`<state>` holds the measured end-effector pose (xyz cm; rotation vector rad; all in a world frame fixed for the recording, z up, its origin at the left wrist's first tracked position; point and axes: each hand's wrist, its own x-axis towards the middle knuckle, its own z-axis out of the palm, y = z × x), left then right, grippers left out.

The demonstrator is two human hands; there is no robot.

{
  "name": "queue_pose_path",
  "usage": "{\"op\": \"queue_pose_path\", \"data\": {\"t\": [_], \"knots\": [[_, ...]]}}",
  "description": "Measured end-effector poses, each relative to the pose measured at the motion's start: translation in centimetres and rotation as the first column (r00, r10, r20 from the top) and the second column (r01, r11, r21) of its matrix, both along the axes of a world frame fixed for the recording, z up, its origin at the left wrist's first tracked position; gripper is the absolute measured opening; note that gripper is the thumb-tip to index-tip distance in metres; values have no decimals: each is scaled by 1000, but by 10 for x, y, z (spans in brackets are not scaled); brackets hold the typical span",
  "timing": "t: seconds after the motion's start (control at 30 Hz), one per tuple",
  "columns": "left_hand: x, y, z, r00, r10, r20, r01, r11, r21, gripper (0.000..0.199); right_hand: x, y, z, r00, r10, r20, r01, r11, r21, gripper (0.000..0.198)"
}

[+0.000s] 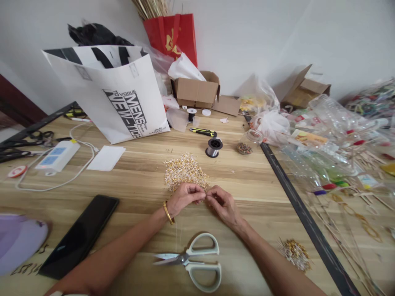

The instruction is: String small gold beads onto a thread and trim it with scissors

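Note:
My left hand, with a gold bangle at its wrist, pinches at the near edge of a loose heap of tiny gold and clear pieces. Thumb and fingertips of my right hand are pressed together just beside it, so the two pinches nearly touch. Whatever lies between the fingertips is too small to make out. Nearer to me, between my forearms, lie white-handled scissors with slightly parted blades pointing left. A spool of thin grey wire stands beyond my hands.
A smaller gold-and-clear bundle lies by my right forearm, a black phone by my left. Behind are a utility knife, a glass jar and a white paper bag. Plastic packaging crowds the right.

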<state>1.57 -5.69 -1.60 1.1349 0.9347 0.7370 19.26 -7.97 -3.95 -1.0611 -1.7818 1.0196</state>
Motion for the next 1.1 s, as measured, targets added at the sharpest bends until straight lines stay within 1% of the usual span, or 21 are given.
{"op": "queue_pose_path", "data": {"t": [0.17, 0.3, 0.57, 0.77, 0.93, 1.1], "knots": [[0, 0, 1, 1000, 2, 16, -2, 1000, -9, 25, -1, 0, -1, 999, 16, -49, -19, 999, -46, 15], [0, 0, -1, 1000, 1, 12, -2, 1000, 12, 26, -1, -1, 1, 999, 17, -49, -19, 999, -45, 17], [1, 1, -6, 1000, 12, -15, -11, 999, 42, 24, -1, -4, 7, 998, 41, 38, -43, 998, 48, 16], [1, 0, -3, 999, 31, -20, -30, 999, 21, 18, -1, -4, 7, 996, 46, 82, -55, 992, 111, 13], [2, 1, -3, 999, 28, -21, -27, 999, 30, 14, -1, -4, 3, 992, 50, 113, -68, 985, 161, 12], [2, 1, -5, 999, 38, -35, -35, 997, 62, 11, 0, -4, 4, 992, 45, 117, -64, 984, 166, 10]]}}
